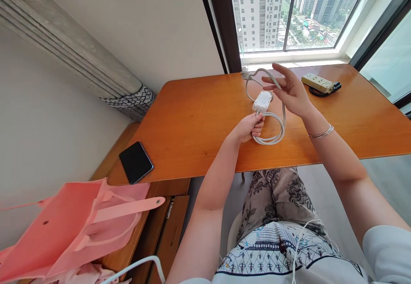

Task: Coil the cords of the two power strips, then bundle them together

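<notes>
A white power cord is gathered in loops above the table. My left hand is closed around the near side of the loops. Just above its fingers, a small white box sits on the cord. At the cord's far end, a plug with metal prongs points towards the window. My right hand is raised at the right of the loops, several fingers stretched out. The cord runs between its fingers and thumb and hangs down to the coil; the exact contact is partly hidden.
On the wooden table lie a beige power strip with a black cord at the back right and a black phone or tablet at the left edge. A pink bag stands at the lower left. Behind the table is a window.
</notes>
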Tool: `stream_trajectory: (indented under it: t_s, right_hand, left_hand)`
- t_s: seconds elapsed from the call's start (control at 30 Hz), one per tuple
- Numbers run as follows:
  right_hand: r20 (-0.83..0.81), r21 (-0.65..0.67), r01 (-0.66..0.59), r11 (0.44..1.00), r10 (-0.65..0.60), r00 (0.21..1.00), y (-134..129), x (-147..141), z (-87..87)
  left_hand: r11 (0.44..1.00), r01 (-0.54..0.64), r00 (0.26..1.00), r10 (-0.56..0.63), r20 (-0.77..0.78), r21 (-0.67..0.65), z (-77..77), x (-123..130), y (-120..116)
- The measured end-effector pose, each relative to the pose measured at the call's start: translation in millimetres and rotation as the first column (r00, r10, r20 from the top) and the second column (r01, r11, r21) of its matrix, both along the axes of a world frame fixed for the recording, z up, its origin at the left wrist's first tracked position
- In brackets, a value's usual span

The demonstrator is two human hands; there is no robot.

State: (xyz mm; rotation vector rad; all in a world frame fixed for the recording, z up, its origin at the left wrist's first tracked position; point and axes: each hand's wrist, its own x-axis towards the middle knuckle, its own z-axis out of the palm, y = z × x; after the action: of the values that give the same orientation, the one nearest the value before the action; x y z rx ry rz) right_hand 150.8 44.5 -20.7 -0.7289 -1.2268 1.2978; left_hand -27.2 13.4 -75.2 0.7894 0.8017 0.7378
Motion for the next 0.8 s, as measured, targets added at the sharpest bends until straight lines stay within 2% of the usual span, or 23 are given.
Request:
stream_trajectory:
  t_s: [0.13,0.23,0.33,0.43,0.5,0.6,0.7,0.8]
  right_hand:
    - [0.053,0.025,-0.021,0.999,0.02,0.998,17.2,-15.3,2.2]
    - [0.168,0.07,-0.06,0.996,0.047,0.985,29.7,-23.3,3.8]
    - [0.346,0.172,-0.158,0.972,0.091,0.934,34.6,-29.6,6.6]
    - [0.481,0.296,-0.234,0.926,0.067,0.874,36.0,-33.9,10.3]
    - [0.51,0.361,-0.225,0.905,0.01,0.86,39.3,-33.3,12.4]
    - [0.48,0.414,-0.109,0.904,-0.115,0.87,49.5,-23.7,12.5]
    - [0.472,0.429,-0.019,0.903,-0.206,0.857,58.3,-8.3,9.2]
    - [0.55,0.426,-0.091,0.9,-0.178,0.816,53.2,0.2,6.3]
  left_hand:
    - [0.998,0.052,0.999,-0.053,0.008,0.043,-0.1,-2.4,-1.5]
    - [0.992,0.107,0.994,-0.106,-0.019,0.06,-2.3,-2.7,-2.0]
    - [0.984,0.157,0.987,-0.155,-0.029,0.078,-4.4,-4.7,-1.0]
    - [0.969,0.225,0.974,-0.224,-0.017,0.106,-5.0,-9.5,0.0]
    - [0.951,0.28,0.96,-0.281,-0.006,0.134,-4.9,-12.7,-0.4]
    - [0.919,0.346,0.936,-0.351,-0.006,0.187,-5.6,-14.9,-2.0]
    - [0.909,0.356,0.932,-0.362,-0.014,0.218,-8.7,-12.7,-2.5]
    - [0.913,0.352,0.935,-0.351,-0.042,0.208,-13.0,-6.7,-1.7]
